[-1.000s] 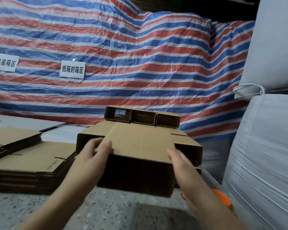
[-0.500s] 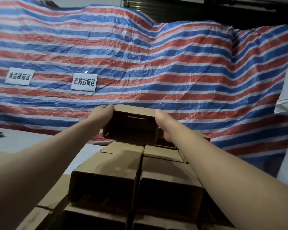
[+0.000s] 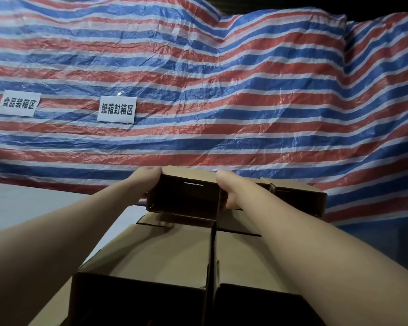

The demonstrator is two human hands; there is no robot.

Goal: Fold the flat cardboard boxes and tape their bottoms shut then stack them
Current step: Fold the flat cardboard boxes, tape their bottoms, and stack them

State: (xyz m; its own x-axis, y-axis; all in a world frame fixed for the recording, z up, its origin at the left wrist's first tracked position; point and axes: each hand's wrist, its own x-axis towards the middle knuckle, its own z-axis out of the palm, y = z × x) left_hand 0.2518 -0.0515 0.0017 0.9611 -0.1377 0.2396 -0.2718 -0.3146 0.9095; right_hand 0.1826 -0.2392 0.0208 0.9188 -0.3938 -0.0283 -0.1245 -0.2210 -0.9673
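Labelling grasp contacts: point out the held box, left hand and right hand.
held box [image 3: 186,196]: head view, on its dark open face.
left hand [image 3: 146,178]: head view, on the back of the hand.
right hand [image 3: 229,187]: head view, on the back of the hand.

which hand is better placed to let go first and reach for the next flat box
Left, probably. The left hand grips the held brown cardboard box on its open outer side, with bare table beyond. The right hand sits wedged against the neighbouring folded cardboard box.
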